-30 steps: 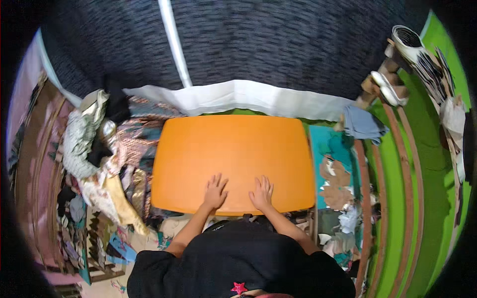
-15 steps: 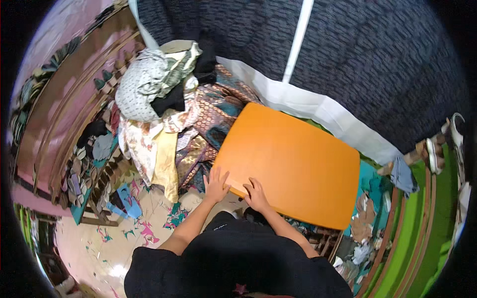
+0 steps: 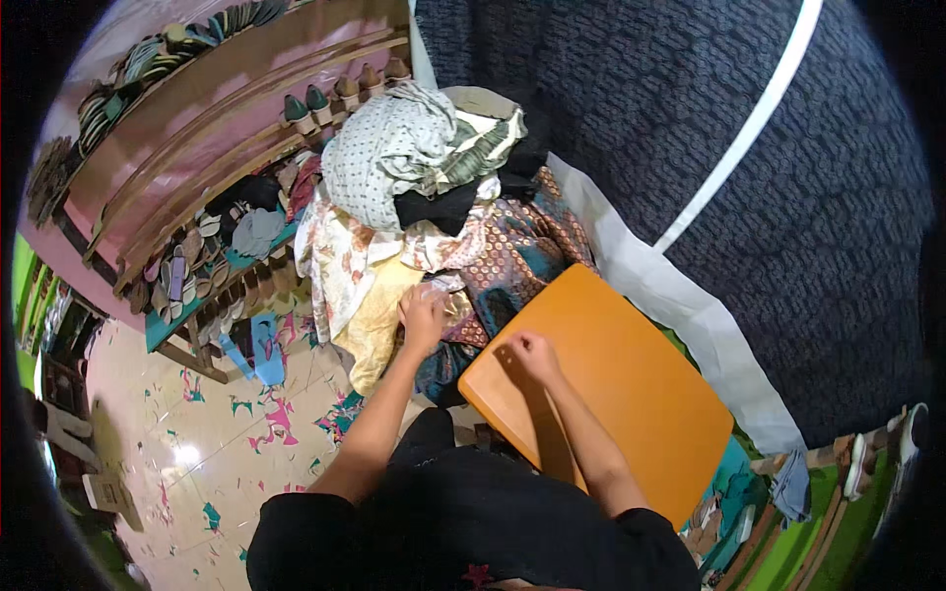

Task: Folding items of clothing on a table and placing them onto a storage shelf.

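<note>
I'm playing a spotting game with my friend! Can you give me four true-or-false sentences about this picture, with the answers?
1. The left hand is by the clothes. True.
2. The table is blue. False: it is orange.
3. The right hand is over the table. True.
4. The pink scraps lie on the table. False: they lie on the floor.

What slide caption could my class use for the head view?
Left hand at a pile of clothes, right hand over an orange table.
</note>
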`<state>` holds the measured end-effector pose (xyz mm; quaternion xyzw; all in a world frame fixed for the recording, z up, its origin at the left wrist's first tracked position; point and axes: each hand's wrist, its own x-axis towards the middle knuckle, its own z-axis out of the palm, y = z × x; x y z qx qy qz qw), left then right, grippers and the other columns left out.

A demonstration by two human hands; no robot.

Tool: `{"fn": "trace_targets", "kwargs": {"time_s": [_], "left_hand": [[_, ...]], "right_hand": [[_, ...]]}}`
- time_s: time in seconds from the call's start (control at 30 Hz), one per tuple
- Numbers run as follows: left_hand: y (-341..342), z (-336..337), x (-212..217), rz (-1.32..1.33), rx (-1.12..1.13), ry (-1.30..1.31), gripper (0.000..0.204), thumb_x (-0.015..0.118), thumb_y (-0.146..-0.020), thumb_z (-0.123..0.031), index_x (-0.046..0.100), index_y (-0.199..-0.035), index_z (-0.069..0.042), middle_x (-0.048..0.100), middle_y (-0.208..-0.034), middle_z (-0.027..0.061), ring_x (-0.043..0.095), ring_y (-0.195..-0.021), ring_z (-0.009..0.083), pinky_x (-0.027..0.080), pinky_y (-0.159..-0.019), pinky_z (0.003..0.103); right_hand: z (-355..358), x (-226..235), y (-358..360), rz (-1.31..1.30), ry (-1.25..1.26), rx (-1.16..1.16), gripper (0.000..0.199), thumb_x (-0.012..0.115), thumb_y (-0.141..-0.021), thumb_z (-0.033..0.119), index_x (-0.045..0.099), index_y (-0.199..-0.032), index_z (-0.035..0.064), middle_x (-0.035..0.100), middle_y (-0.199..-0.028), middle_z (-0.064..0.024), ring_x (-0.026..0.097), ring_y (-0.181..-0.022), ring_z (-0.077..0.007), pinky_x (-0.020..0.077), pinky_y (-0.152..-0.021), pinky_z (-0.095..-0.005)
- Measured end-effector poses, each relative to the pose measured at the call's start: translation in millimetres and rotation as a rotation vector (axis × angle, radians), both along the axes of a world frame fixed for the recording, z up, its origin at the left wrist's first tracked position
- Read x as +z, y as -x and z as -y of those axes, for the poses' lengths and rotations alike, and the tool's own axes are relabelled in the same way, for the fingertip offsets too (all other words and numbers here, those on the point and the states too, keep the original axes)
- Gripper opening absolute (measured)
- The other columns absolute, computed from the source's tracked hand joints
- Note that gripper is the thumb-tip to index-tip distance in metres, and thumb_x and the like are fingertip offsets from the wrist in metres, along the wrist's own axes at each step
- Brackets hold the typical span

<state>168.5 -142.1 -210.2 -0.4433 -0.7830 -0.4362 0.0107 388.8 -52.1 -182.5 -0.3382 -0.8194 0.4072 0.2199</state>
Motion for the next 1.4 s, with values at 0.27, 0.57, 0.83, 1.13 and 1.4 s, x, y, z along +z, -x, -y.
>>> {"fn": "trace_targets", "kwargs": {"time_s": [0.27, 0.57, 0.83, 1.13, 1.4], "left_hand": [[155.9, -93.0, 113.9, -0.155, 0.220, -0.287, 0.069, 0.064, -0.068, -0.032, 0.030, -0.121, -0.004, 0.035, -0.119, 0.0188, 0.025, -0.116, 0.0353, 0.021, -0.094, 0.044], [259.0, -132.0, 149.7, 0.169, -0.074, 0.136, 0.049, 0.050, -0.080, -0.037, 0.046, -0.114, -0.002, 0.048, -0.110, 0.0234, 0.046, -0.104, 0.0327, 0.033, -0.090, 0.036], [293.6, -85.9, 213.1, 1.095, -0.478, -0.752, 0.034, 0.040, -0.089, -0.023, 0.042, -0.112, 0.002, 0.051, -0.108, 0.0111, 0.050, -0.096, 0.0193, 0.039, -0.084, 0.034], [239.4, -47.5, 233.2, 1.116, -0.476, -0.684, 0.032, 0.037, -0.090, -0.025, 0.045, -0.106, 0.001, 0.055, -0.100, 0.0099, 0.057, -0.086, 0.0193, 0.047, -0.076, 0.032], [230.5, -37.0, 215.6, 0.705, -0.662, -0.527, 0.041, 0.058, -0.075, -0.032, 0.045, -0.103, -0.004, 0.052, -0.091, 0.0039, 0.047, -0.087, 0.0101, 0.040, -0.076, 0.025]], "right_hand": [[-52.8, 81.3, 109.4, -0.342, -0.233, 0.001, 0.009, 0.054, -0.074, 0.007, 0.058, -0.078, -0.0003, 0.057, -0.077, -0.0131, 0.056, -0.068, -0.0250, 0.0437, -0.062, -0.0312], [-47.1, 153.2, 224.3, -0.536, -0.518, 0.064, 0.008, 0.054, -0.072, 0.004, 0.057, -0.077, -0.0008, 0.053, -0.082, -0.0120, 0.053, -0.079, -0.0270, 0.0419, -0.073, -0.0310], [-70.4, 174.3, 283.0, -0.316, -0.646, 0.039, 0.036, 0.057, -0.069, 0.012, 0.048, -0.103, 0.0028, 0.045, -0.100, -0.0155, 0.043, -0.097, -0.0317, 0.0347, -0.085, -0.0360], [-70.5, 186.0, 325.1, -0.278, -0.721, 0.155, 0.074, 0.069, -0.057, 0.024, 0.035, -0.118, -0.0009, 0.037, -0.114, -0.0205, 0.036, -0.106, -0.0386, 0.0310, -0.091, -0.0428], [-74.1, 159.9, 351.3, -0.409, -0.400, 0.259, 0.032, 0.055, -0.071, 0.007, 0.052, -0.102, 0.0015, 0.054, -0.099, -0.0152, 0.053, -0.094, -0.0267, 0.0401, -0.081, -0.0309]]}}
